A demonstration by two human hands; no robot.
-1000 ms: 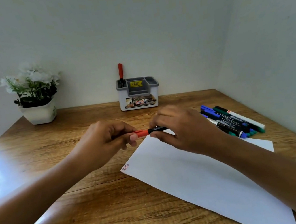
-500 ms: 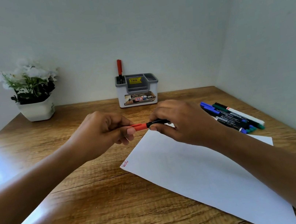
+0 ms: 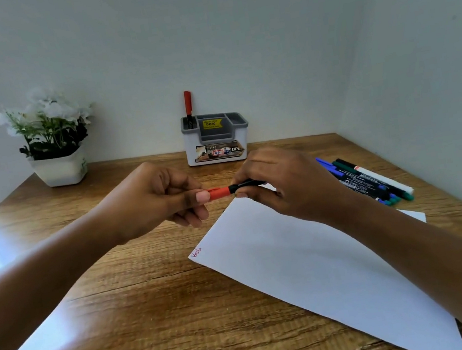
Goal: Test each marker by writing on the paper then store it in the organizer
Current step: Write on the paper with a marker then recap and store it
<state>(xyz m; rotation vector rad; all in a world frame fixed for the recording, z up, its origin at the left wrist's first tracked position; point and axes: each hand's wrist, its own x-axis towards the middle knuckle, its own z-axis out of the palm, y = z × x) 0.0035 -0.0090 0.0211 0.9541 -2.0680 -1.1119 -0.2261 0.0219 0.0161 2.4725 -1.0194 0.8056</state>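
Gripping red-capped black marker (image 3: 233, 189): left hand (image 3: 149, 200) pinching cap, right hand (image 3: 288, 187) clamping barrel; pulling straight, keeping tip over white paper sheet (image 3: 312, 267).

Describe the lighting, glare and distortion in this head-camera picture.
Head view: bright window glare washes out the table at left; wide-angle lens bows the table edges and stretches the forearms; the potted plant looks soft, while the organizer label and the paper stay sharp.
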